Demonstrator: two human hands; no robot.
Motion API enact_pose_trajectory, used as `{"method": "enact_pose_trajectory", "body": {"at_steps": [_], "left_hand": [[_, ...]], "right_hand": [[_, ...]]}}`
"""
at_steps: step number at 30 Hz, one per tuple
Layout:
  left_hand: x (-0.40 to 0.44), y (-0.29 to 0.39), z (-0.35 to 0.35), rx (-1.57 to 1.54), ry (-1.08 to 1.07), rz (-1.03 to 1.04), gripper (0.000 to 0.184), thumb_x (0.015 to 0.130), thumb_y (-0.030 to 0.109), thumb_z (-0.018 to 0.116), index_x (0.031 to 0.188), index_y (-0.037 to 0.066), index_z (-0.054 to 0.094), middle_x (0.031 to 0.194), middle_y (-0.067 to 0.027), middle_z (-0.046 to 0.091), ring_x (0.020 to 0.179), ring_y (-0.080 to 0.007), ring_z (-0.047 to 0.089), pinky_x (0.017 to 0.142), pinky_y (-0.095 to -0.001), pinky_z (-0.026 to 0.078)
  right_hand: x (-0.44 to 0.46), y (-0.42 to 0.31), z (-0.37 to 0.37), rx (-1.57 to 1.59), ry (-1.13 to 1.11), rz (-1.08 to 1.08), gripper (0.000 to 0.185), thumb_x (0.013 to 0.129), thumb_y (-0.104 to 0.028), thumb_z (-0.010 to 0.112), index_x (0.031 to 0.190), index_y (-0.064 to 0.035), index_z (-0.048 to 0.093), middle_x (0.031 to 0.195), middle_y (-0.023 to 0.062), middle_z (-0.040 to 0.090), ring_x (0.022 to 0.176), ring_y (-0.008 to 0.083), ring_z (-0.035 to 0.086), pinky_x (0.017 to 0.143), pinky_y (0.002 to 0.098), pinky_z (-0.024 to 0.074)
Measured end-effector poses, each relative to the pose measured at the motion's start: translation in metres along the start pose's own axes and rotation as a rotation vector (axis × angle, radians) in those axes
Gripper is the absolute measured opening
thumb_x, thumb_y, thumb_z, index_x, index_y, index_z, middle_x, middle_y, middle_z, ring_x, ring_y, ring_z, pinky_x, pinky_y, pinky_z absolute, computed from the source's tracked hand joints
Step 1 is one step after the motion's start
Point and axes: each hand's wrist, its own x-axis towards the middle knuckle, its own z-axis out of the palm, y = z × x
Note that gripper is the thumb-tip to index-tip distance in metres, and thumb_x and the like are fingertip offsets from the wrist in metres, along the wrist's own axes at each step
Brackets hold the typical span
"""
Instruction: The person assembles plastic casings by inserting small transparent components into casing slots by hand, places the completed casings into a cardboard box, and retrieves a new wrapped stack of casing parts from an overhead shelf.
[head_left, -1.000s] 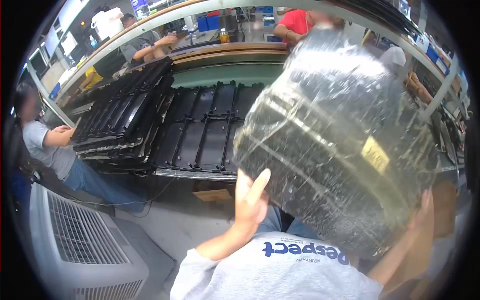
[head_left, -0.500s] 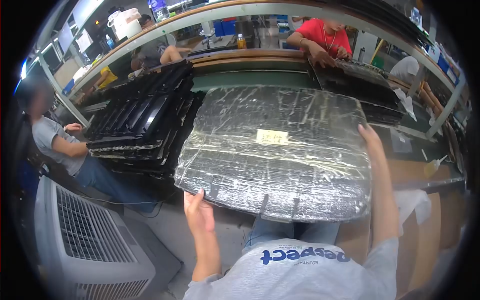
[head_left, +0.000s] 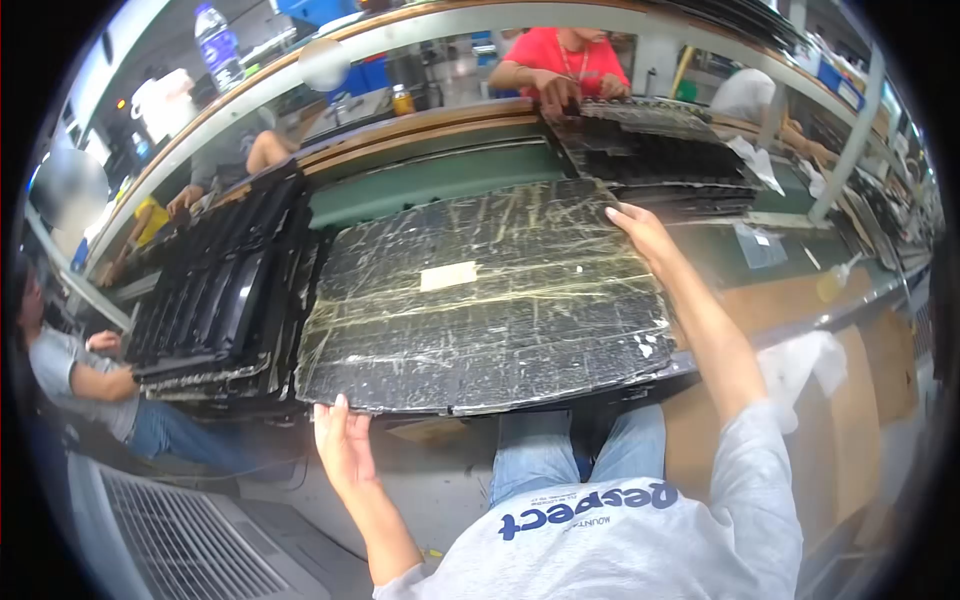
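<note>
A large dark panel covered in wrinkled clear film spans the space in front of me, with a pale label on its top face. My left hand grips the panel's near left corner, thumb above and fingers below the edge. At the far right corner, my right hand holds the edge with the thumb on top; its other fingers are partly hidden. The panel lies nearly flat over the bench's front edge. Whether it rests on the bench is hidden beneath it.
Stacked black panels stand close on the left, another dark stack at the back right. A co-worker in red touches that stack; another person sits left. A grey vented machine stands lower left, crumpled white plastic right.
The panel has moved left and away from me, tilting flatter, with both hands still on its corners. My view has shifted, so the bench and stacks appear further left.
</note>
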Motion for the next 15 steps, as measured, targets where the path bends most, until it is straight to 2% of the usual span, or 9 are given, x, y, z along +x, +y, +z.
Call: {"method": "enact_pose_trajectory", "body": {"at_steps": [2,4,6,9,10,12,13,15], "left_hand": [[0.000,0.003,0.000,0.006,0.007,-0.006,0.030,0.085,0.004,0.054,0.114,0.002,0.044,0.107,-0.0098,0.056,0.099,-0.0204,0.056,0.084,-0.0366,0.048],[-0.001,0.008,0.004,0.100,0.033,-0.009,0.029,0.085,0.005,0.055,0.113,0.002,0.045,0.103,-0.0081,0.057,0.092,-0.0180,0.057,0.075,-0.0316,0.049],[0.001,0.008,0.000,0.149,0.026,-0.030,0.028,0.085,0.006,0.056,0.112,0.003,0.046,0.102,-0.0072,0.057,0.089,-0.0168,0.058,0.071,-0.0290,0.050],[0.010,0.010,-0.018,0.305,-0.009,-0.039,0.017,0.085,0.009,0.059,0.098,0.007,0.048,0.083,-0.0027,0.056,0.067,-0.0116,0.058,0.052,-0.0197,0.044],[0.012,0.008,-0.021,0.303,-0.031,-0.060,0.017,0.085,0.009,0.059,0.098,0.007,0.048,0.083,-0.0027,0.056,0.067,-0.0116,0.058,0.052,-0.0197,0.044],[0.021,0.008,-0.030,0.393,0.135,0.047,0.018,0.086,0.013,0.060,0.082,0.011,0.042,0.066,0.0011,0.048,0.050,-0.0074,0.051,0.039,-0.0157,0.031],[0.024,0.009,-0.034,0.394,0.116,0.027,0.018,0.086,0.013,0.060,0.082,0.011,0.042,0.066,0.0011,0.048,0.050,-0.0074,0.051,0.039,-0.0157,0.031],[0.033,0.013,-0.048,0.435,0.198,0.071,0.028,0.087,0.017,0.059,0.074,0.014,0.034,0.056,0.0022,0.040,0.043,-0.0059,0.044,0.037,-0.0160,0.027]], "right_hand": [[0.001,-0.009,-0.006,-0.070,0.046,0.039,0.048,0.086,-0.024,0.059,0.121,0.0054,0.046,0.113,0.0137,0.056,0.101,0.0189,0.053,0.088,0.0287,0.0404],[0.000,-0.017,-0.008,-0.205,0.084,0.112,0.055,0.086,-0.027,0.058,0.126,0.0061,0.042,0.123,0.0152,0.050,0.113,0.0209,0.047,0.095,0.0319,0.0353],[-0.011,-0.030,-0.005,-0.265,0.071,0.105,0.057,0.085,-0.027,0.058,0.128,0.0067,0.039,0.126,0.0169,0.047,0.116,0.0224,0.044,0.097,0.0318,0.0341],[-0.026,-0.046,0.005,-0.423,0.024,0.092,0.063,0.085,-0.026,0.059,0.131,0.0074,0.033,0.133,0.0209,0.040,0.124,0.0258,0.038,0.101,0.0315,0.0308],[-0.028,-0.047,0.009,-0.467,0.039,0.097,0.064,0.084,-0.026,0.059,0.132,0.0070,0.032,0.134,0.0214,0.039,0.125,0.0262,0.037,0.102,0.0314,0.0301],[-0.030,-0.048,0.027,-0.459,-0.001,0.094,0.065,0.084,-0.026,0.059,0.133,0.0053,0.031,0.134,0.0219,0.039,0.125,0.0260,0.038,0.102,0.0322,0.0306],[-0.028,-0.040,0.034,-0.519,-0.003,0.067,0.065,0.083,-0.026,0.060,0.132,0.0049,0.032,0.134,0.0217,0.039,0.124,0.0256,0.038,0.101,0.0319,0.0313],[-0.017,-0.014,0.044,-0.580,0.015,0.054,0.065,0.082,-0.026,0.061,0.132,0.0045,0.033,0.134,0.0215,0.039,0.124,0.0251,0.039,0.101,0.0316,0.0319]]}}
